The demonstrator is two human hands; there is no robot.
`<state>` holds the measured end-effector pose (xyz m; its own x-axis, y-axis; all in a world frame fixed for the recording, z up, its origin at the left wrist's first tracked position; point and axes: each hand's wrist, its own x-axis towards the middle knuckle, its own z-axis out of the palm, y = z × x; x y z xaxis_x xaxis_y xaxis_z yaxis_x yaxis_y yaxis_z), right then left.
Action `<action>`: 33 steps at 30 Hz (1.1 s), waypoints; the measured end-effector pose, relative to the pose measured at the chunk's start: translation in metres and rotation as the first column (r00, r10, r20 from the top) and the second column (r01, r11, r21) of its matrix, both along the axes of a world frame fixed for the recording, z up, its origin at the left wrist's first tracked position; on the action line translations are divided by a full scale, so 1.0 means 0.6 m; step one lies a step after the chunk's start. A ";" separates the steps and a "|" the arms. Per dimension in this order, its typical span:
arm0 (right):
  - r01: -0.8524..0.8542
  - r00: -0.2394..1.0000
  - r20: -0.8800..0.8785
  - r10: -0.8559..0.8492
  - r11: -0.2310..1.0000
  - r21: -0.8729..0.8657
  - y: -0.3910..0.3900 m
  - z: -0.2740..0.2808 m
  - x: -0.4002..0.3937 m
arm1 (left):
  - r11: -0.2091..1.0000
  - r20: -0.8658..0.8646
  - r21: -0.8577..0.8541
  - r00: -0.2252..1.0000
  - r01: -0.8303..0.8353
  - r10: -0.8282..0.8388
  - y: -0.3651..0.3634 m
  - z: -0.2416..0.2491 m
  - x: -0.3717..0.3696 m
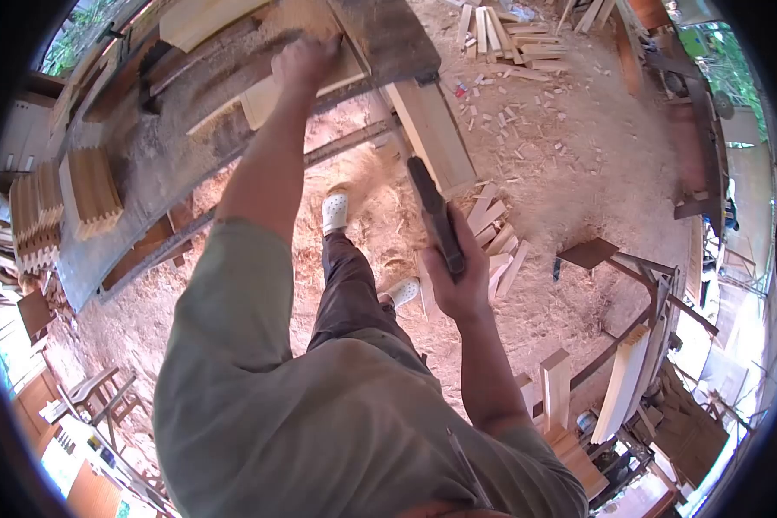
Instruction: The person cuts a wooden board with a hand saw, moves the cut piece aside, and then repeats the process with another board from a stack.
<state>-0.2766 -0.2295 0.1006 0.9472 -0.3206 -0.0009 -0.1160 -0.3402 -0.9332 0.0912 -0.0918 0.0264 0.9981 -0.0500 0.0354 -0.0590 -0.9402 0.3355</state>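
Observation:
My left hand (306, 62) reaches over the dusty workbench (121, 207), fingers curled down near its far edge. What they grip, if anything, is hidden. Just under that wrist lies a pale board (262, 102). In my right hand (459, 281) is a long, narrow dark tool (434, 211), held out in front of me with its tip pointing up and away. Its exact kind does not show. Past the tool's tip, a long pale plank (432, 138) sticks out from beside the bench.
Sawdust and wood chips cover the floor (561, 164). Cut sticks (509, 39) are heaped at the far side, and more offcuts (496, 242) lie beside my right hand. Grooved wooden pieces (91, 192) stand at left. A wooden frame (652, 285) stands at right.

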 end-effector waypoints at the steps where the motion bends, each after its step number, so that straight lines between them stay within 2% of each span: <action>1: -0.014 0.999 0.041 0.016 0.999 -0.038 -0.001 -0.002 -0.009 | 1.000 0.008 0.010 1.000 0.016 -0.016 0.004 -0.008 0.001; 5: 0.014 0.999 0.037 -0.016 0.998 0.054 -0.006 0.006 -0.024 | 0.998 0.042 0.052 0.999 -0.033 0.031 0.007 -0.004 0.007; 6: 0.011 0.998 0.054 -0.013 0.999 0.033 -0.007 0.004 -0.022 | 0.993 0.095 -0.026 0.989 -0.112 0.114 0.004 -0.012 0.011; 8: 0.006 0.998 0.067 -0.007 1.000 0.014 -0.006 0.004 -0.029 | 0.994 0.100 -0.035 0.989 -0.104 0.107 0.005 -0.017 0.013; 10: 0.034 0.999 -0.011 -0.033 0.998 0.048 -0.003 0.008 -0.042 | 0.995 0.116 -0.039 0.988 -0.097 0.101 0.004 -0.010 0.011; 13: 0.017 1.000 0.003 -0.017 0.998 0.060 -0.007 0.004 -0.059 | 0.994 0.045 -0.056 0.995 -0.092 0.095 0.002 0.000 0.010; 20: 0.016 1.000 0.011 -0.016 0.999 0.044 -0.011 -0.011 -0.022 | 0.991 0.097 -0.009 0.986 -0.134 0.134 -0.002 0.007 0.007; 23: 0.058 0.998 -0.024 -0.056 0.990 0.131 -0.010 -0.003 -0.031 | 0.996 0.071 0.007 0.993 -0.094 0.094 0.002 0.007 0.003; 26: 0.054 0.998 -0.040 -0.049 0.991 0.123 -0.009 -0.013 -0.016 | 0.996 0.059 0.004 0.995 -0.084 0.084 -0.002 0.016 -0.003; 28: 0.015 0.999 0.033 -0.017 0.998 0.054 -0.009 -0.022 0.025 | 0.998 0.026 0.004 0.997 -0.069 0.069 0.000 0.017 -0.006; 29: 0.013 0.999 0.037 -0.015 0.998 0.054 -0.009 -0.022 0.027 | 0.998 -0.014 0.007 0.998 -0.056 0.056 0.003 0.014 -0.008; 33: 0.028 1.000 -0.007 -0.028 0.996 0.083 -0.009 -0.017 0.008 | 0.998 0.004 -0.010 0.998 -0.055 0.055 0.004 0.007 -0.005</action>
